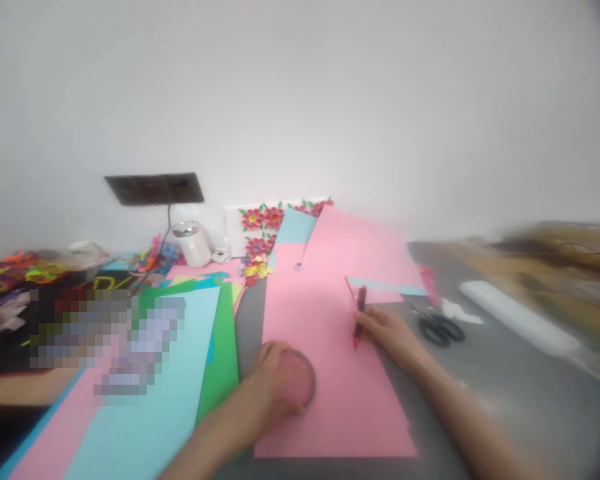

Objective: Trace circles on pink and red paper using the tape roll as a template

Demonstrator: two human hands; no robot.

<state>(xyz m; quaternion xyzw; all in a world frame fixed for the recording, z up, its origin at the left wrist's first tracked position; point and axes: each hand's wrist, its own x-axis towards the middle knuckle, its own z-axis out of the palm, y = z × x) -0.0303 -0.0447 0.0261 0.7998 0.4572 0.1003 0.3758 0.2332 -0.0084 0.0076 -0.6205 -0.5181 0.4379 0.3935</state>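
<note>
Head view: left hand (273, 387) low centre, fingers curled over round pink disc (297, 380), holding it flat on pink sheet (330, 413). Right hand (387, 333) at 2 o'clock from disc, fingers pinched on red pen (360, 313), tip down at sheet. Black scissors (440, 330) at 3 o'clock of right hand, on grey table (505, 400). Green sheet (223, 373) at 9 o'clock of disc; pixelated patch (105, 333) beyond, unreadable

A round pink disc (297, 381) lies flat at the pink sheet's (305, 313) near-left edge; a red pen (361, 303) stands tilted, tip down, near its right edge.
</note>
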